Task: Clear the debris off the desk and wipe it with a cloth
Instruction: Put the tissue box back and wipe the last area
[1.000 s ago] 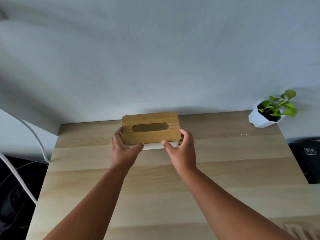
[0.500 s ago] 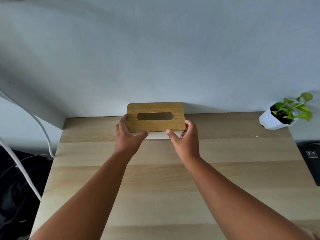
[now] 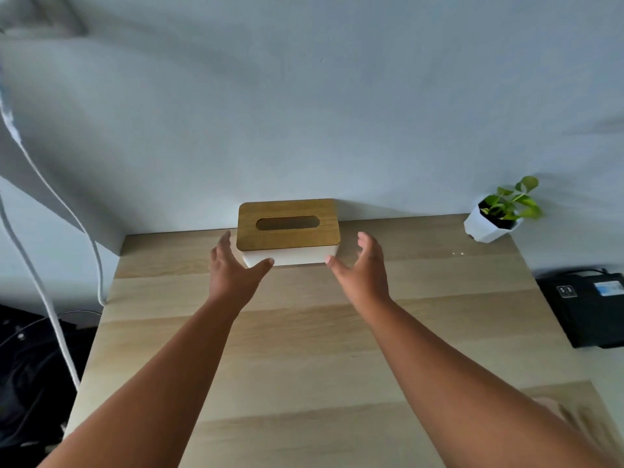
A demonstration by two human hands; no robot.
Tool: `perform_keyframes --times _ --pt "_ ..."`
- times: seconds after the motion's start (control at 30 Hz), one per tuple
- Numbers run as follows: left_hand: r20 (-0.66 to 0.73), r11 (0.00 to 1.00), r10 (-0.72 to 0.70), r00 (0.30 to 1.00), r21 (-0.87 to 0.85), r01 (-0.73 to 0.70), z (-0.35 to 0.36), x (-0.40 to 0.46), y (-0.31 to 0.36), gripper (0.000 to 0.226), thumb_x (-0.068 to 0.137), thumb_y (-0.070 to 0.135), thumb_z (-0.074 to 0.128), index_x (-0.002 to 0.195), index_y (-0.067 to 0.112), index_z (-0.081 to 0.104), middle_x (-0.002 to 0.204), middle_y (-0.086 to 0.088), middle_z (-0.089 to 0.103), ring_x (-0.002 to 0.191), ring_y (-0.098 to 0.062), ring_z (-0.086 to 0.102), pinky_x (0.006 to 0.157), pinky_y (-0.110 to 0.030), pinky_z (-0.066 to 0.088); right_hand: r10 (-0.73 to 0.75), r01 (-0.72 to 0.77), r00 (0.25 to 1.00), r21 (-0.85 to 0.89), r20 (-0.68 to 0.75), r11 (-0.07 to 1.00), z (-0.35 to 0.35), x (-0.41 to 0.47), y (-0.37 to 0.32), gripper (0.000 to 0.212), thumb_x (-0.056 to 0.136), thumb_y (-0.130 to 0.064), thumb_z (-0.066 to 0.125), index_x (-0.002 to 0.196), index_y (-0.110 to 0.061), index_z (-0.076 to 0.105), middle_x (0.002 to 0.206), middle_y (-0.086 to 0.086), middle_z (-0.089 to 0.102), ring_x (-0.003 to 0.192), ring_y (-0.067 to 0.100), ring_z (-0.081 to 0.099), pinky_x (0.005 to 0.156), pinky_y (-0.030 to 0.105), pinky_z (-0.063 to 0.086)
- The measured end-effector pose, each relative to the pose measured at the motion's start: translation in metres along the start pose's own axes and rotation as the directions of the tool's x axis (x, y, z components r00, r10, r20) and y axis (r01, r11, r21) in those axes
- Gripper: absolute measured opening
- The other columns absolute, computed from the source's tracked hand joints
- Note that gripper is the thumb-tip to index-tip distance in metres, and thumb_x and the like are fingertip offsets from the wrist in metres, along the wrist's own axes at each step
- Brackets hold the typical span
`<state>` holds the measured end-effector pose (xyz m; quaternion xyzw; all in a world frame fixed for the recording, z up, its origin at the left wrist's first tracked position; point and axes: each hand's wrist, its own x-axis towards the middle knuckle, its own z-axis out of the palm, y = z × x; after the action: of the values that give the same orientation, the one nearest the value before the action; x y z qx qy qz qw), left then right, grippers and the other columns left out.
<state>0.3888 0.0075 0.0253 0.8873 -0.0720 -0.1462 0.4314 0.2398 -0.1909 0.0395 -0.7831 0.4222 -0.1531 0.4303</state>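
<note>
Both hands — left hand (image 3: 233,268), right hand (image 3: 366,268) — hover with fingers spread, holding nothing, flanking the tissue box (image 3: 288,231) on the desk (image 3: 304,349).

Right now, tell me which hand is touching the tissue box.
The left hand: its thumb tip rests against the tissue box front. The right hand sits just clear.

Both bare forearms reach forward from the bottom of the view, drawing closer together toward the hands. The left hand (image 3: 233,270) is spread, fingers straight and pointing up and away, thumb stretched out to the right, gripping nothing. The right hand (image 3: 366,268) mirrors it: fingers loosely extended with a slight inward curve at the tips, thumb stretched out to the left, palm facing the other hand, holding nothing, with a wide gap between the two hands.
</note>
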Motion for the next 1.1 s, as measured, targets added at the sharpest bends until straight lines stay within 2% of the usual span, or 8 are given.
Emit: perform_keyframes --times 0.13,0.3,0.57,0.8,0.97,1.1 --pt "-0.031 0.998 0.066 0.997 0.015 -0.065 0.001 -0.026 0.007 0.107 0.07 0.054 0.086 0.154 0.032 0.024 0.155 0.001 0.032 0.141 -0.022 0.039 0.111 -0.041 0.039 -0.022 0.022 1.0 -0.006 -0.016 1.0 -0.02 -0.019 0.01 0.086 0.083 -0.048 0.079 0.153 -0.023 0.036 0.154 -0.002 0.041 0.137 0.017 0.048 0.108 0.036 0.046" --pt "-0.036 0.973 0.183 0.982 0.152 -0.176 0.018 -0.067 0.009 0.105 0.072 0.055 0.084 0.154 0.024 0.028 0.155 -0.005 0.034 0.143 -0.028 0.031 0.116 -0.048 0.035 -0.003 0.001 0.999 -0.046 -0.032 0.999 -0.043 -0.042 0.039 0.084 0.083 -0.051 0.078 0.152 -0.025 0.038 0.152 -0.003 0.043 0.138 0.018 0.046 0.11 0.036 0.044" --pt "0.119 0.932 0.242 0.963 0.247 -0.265 0.072 -0.127 -0.004 0.107 0.069 0.046 0.09 0.155 0.019 0.032 0.152 -0.007 0.037 0.138 -0.031 0.032 0.116 -0.046 0.029 0.062 -0.069 0.997 -0.207 -0.038 0.976 -0.095 -0.076 0.115 0.08 0.08 -0.045 0.082 0.147 -0.02 0.046 0.145 0.004 0.048 0.133 0.026 0.049 0.107 0.039 0.046" --pt "0.275 0.834 0.294 0.915 0.394 -0.386 0.124 -0.16 -0.014 0.102 0.071 0.045 0.088 0.154 0.013 0.037 0.152 -0.011 0.039 0.137 -0.037 0.036 0.116 -0.051 0.03 0.109 -0.144 0.987 -0.328 -0.122 0.934 -0.192 -0.099 0.201 0.076 0.081 -0.043 0.081 0.145 -0.014 0.051 0.143 0.01 0.053 0.131 0.031 0.05 0.109 0.043 0.043" --pt "0.301 0.782 0.254 0.919 0.496 -0.378 0.151 -0.178 -0.013 0.091 0.079 0.055 0.078 0.153 0.017 0.04 0.157 -0.01 0.038 0.142 -0.041 0.03 0.12 -0.057 0.027 0.123 -0.186 0.978 -0.446 -0.167 0.875 -0.264 -0.132 0.271 0.063 0.089 -0.041 0.072 0.144 -0.016 0.051 0.143 0.006 0.053 0.129 0.029 0.05 0.106 0.044 0.045" --pt "0.278 0.744 0.275 0.92 0.544 -0.387 0.164 -0.185 -0.017 0.092 0.076 0.074 0.045 0.149 0.018 0.045 0.16 -0.01 0.035 0.147 -0.038 0.024 0.122 -0.056 0.019 0.13 -0.182 0.982 -0.525 -0.133 0.831 -0.301 -0.162 0.318 0.052 0.09 -0.038 0.068 0.137 -0.02 0.057 0.143 0.004 0.054 0.133 0.028 0.049 0.112 0.048 0.041"
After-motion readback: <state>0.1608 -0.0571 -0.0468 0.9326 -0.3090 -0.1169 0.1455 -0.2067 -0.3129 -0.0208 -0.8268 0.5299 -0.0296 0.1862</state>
